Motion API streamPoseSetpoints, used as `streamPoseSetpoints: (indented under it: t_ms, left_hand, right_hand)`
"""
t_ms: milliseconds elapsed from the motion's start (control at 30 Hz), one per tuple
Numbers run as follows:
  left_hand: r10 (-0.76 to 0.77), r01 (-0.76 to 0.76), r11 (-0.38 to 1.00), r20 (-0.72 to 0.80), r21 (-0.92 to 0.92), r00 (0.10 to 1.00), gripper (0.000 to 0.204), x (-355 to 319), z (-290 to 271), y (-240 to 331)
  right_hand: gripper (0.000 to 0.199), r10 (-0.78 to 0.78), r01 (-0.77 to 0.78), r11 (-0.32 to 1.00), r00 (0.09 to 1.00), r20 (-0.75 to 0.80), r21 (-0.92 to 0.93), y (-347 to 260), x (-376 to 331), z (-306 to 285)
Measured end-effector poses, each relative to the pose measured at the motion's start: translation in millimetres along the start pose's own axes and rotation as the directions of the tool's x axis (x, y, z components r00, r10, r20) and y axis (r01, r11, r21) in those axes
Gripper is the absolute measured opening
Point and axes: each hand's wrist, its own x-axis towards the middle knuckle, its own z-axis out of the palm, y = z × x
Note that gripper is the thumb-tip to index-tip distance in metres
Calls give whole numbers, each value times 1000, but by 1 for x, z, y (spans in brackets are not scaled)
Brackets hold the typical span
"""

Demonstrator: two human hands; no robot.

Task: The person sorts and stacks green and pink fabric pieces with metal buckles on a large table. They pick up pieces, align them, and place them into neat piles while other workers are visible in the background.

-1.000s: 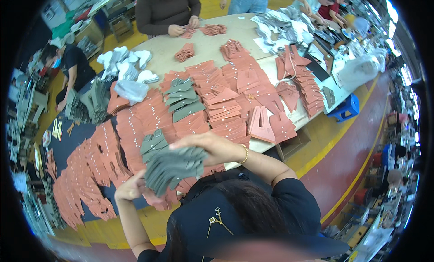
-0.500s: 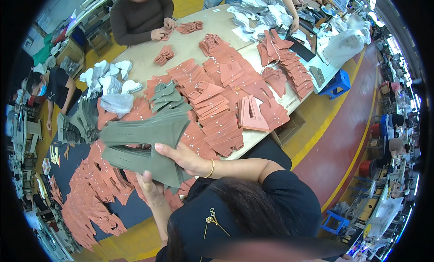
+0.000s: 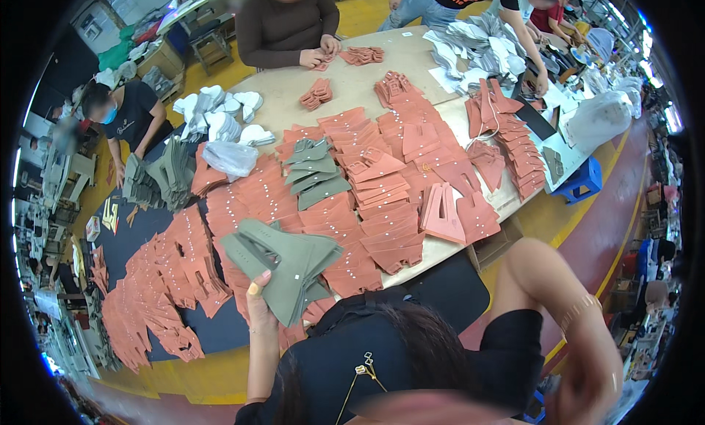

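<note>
My left hand (image 3: pixel 261 307) is closed on a stack of grey-green cut shoe pieces (image 3: pixel 305 267), thumb on top and the other fingers hidden beneath. The stack is tilted and slightly fanned, held over coral-red pieces (image 3: pixel 261 201) spread in overlapping rows. My right arm is bent up at the right side, away from the table. Beyond its bracelet, my right hand (image 3: pixel 591 370) shows only in part near the lower edge, its fingers hidden. Ahead of the held stack, a small fanned pile of green pieces (image 3: pixel 316 175) rests on the red ones.
More green stacks (image 3: pixel 158 179) stand at the left, behind them white pieces (image 3: pixel 217 113) and a clear plastic bag (image 3: pixel 229 159). A person in brown (image 3: pixel 286 28) handles red pieces across the table. Another person (image 3: pixel 136 117) leans in at left. A blue stool (image 3: pixel 580 181) stands at right.
My right hand has let go of the green stack and swung up to the right. The stack, now in my left hand alone, has turned and sits lower in view. The view has shifted.
</note>
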Motion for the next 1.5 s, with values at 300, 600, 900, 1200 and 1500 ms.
streamPoseSetpoints:
  t_ms: [300, 600, 900, 1200, 1500]
  left_hand:
    - [-44, 23, 993, 183, 116, 982, 70, -9, 41, -6]
    - [-93, 69, 984, 144, 163, 985, 67, -11, 46, -6]
    - [-72, 55, 987, 107, 149, 992, 69, -13, 44, -8]
    - [-78, 54, 985, 144, 164, 987, 59, -12, 46, -10]
    - [-91, 74, 984, 99, 161, 991, 59, -17, 39, -11]
  right_hand:
    - [29, -51, 103, 978, 961, 271, -182, -19, 39, 12]
    - [30, 17, 59, 950, 971, 239, -307, -30, 42, 17]
    - [32, 29, 56, 934, 972, 231, -352, -27, 45, 17]
    - [34, 32, 68, 911, 972, 234, -408, -21, 46, 10]
    - [36, -23, 120, 902, 972, 233, -414, -2, 43, 3]
